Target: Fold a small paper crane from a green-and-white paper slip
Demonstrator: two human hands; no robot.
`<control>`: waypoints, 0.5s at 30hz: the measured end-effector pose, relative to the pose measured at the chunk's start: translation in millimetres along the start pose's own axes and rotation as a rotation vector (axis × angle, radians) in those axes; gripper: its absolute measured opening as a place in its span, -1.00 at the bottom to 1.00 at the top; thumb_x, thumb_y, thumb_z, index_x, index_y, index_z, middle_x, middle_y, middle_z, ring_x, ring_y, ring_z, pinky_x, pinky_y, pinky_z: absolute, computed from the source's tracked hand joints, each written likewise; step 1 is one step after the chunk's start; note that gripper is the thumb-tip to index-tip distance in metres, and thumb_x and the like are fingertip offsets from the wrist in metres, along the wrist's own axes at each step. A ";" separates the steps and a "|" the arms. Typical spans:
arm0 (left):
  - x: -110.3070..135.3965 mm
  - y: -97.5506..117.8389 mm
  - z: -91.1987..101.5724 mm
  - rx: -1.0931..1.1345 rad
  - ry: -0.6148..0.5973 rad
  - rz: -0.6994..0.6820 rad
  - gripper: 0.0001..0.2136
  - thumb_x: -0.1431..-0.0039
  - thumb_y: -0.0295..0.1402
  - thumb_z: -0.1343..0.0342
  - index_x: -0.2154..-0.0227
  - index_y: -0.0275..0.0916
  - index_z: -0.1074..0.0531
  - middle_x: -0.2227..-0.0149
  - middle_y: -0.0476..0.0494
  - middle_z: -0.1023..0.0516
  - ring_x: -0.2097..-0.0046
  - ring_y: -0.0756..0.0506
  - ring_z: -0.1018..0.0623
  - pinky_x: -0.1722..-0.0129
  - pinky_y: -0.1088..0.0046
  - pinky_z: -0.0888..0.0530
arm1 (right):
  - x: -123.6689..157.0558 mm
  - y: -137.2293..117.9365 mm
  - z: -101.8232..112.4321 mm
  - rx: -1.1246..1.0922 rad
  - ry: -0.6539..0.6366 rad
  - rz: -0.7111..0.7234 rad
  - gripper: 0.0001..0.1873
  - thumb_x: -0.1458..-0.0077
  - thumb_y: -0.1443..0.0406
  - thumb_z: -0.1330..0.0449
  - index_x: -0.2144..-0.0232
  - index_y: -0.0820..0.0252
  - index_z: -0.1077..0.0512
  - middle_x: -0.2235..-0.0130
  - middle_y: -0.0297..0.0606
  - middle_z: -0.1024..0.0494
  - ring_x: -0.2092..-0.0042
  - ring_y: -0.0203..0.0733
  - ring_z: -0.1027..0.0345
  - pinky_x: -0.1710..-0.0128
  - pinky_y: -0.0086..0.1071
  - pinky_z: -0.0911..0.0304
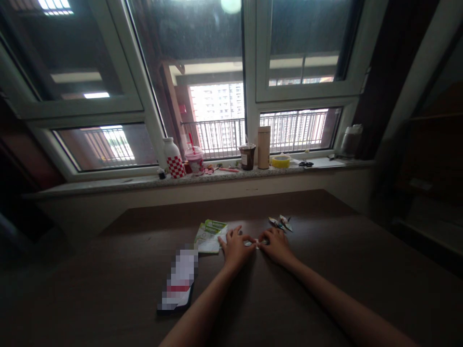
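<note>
My left hand [235, 248] and my right hand [277, 245] rest close together on the dark brown table [325, 270], fingertips meeting over a small pale piece of folded paper [256, 242]. Both hands pinch it and press it to the tabletop; most of it is hidden under the fingers. Just beyond my right hand lies a small folded paper figure [281, 222] with coloured print. Left of my left hand sits a little stack of green and white paper sheets [210, 236].
A phone [179, 284] lies flat on the table to the left of my left forearm. The stone windowsill [108, 183] behind holds a checked bottle [173, 158], a pink drink cup [195, 160], a dark cup [248, 156], a tan flask [264, 147] and a yellow tape roll [280, 161].
</note>
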State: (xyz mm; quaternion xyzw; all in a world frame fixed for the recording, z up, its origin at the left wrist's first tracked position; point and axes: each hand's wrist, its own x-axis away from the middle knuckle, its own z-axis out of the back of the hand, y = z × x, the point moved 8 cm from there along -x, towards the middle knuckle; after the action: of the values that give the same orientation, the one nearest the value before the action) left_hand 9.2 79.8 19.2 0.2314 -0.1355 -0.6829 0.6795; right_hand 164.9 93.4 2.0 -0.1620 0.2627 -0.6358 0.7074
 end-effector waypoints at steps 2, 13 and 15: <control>-0.4 -0.1 -0.4 -0.003 -0.010 -0.001 -0.88 -0.10 -0.12 -0.21 0.34 0.12 -0.62 -0.30 0.03 -0.28 -0.34 -0.30 -0.15 -0.27 -0.35 0.21 | -2.1 2.4 -0.1 -0.027 -0.001 -0.023 -0.83 -0.05 0.18 -0.29 0.29 0.10 -0.56 0.05 -0.19 -0.47 -0.11 0.01 -0.19 -0.11 -0.25 -0.06; 0.4 2.3 0.7 -0.046 -0.070 -0.013 -0.84 -0.15 -0.20 -0.16 0.24 0.14 -0.60 -0.35 0.01 -0.20 -0.38 -0.33 -0.07 -0.24 -0.39 0.20 | -7.2 8.8 -2.6 -0.094 -0.036 -0.060 -0.80 0.04 0.31 -0.30 0.27 0.11 -0.57 0.05 -0.20 -0.48 -0.11 0.01 -0.17 -0.10 -0.28 -0.03; 0.3 1.3 -0.4 -0.045 -0.085 -0.010 -0.83 -0.15 -0.20 -0.15 0.23 0.15 -0.60 -0.35 0.01 -0.19 -0.39 -0.33 -0.06 -0.23 -0.40 0.20 | -6.9 8.9 -1.9 -0.095 -0.043 -0.062 -0.79 0.04 0.32 -0.29 0.27 0.11 -0.56 0.05 -0.20 -0.48 -0.12 0.01 -0.16 -0.11 -0.28 -0.03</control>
State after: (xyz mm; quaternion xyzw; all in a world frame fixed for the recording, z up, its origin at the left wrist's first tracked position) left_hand 10.5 79.4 19.5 0.1874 -0.1477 -0.6983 0.6748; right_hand 170.7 101.6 -3.4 -0.2172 0.2722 -0.6406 0.6843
